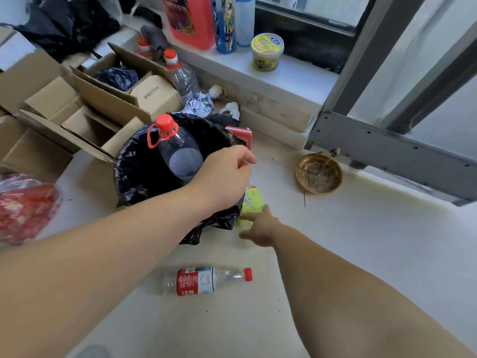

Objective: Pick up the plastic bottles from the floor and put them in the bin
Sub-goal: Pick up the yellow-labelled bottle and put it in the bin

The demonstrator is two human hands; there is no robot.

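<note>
Two hands: left (224, 171) loosely curled, empty, above bin (124, 171); right (260, 227) touching yellow-labelled bottle (251, 202); writing unreadable.

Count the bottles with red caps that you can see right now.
4. One large bottle stands in the bin, one labelled bottle lies on the floor near the arms, and two bottles stand behind the cardboard boxes. Others may be hidden.

Open brown cardboard boxes (85, 99) stand at my left, one holding a crumpled dark plastic bag (117, 77). A round brass dish (319, 173) lies on the pale floor (348, 254) near the grey window frame (387, 146). On the white sill (296, 76) before me: a yellow lidded tub (267, 51) and a red translucent jug (191, 19).
</note>
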